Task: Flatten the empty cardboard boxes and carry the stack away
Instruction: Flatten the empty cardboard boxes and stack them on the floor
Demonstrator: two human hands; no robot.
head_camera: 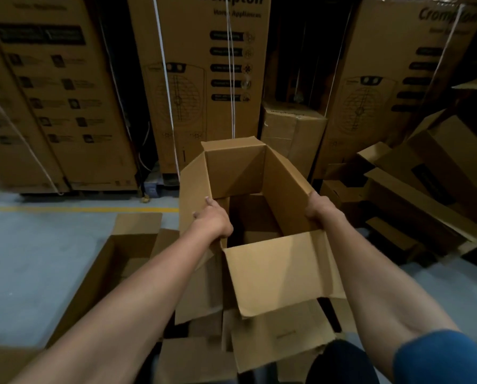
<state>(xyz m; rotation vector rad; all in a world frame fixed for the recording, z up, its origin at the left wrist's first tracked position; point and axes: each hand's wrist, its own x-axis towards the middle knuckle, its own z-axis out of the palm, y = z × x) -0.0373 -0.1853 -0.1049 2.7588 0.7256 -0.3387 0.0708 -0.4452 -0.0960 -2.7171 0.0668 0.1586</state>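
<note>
The open brown corrugated cardboard box (pixel 259 206) at centre is not yet flattened: the left hand (pixel 213 217) grips its left wall and the right hand (pixel 322 210) its right wall, thumbs hidden. Flattened brown cardboard sheets (pixel 276 336) lie beneath at six o'clock, so stacking looks begun and carrying remains. Tumbled empty brown cartons (pixel 414 195) crowd three o'clock, and tall strapped printed appliance cartons (pixel 204 79) wall off twelve.

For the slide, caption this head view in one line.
Left hand and right hand grip opposite walls of an open, unflattened cardboard box among warehouse cartons.
</note>
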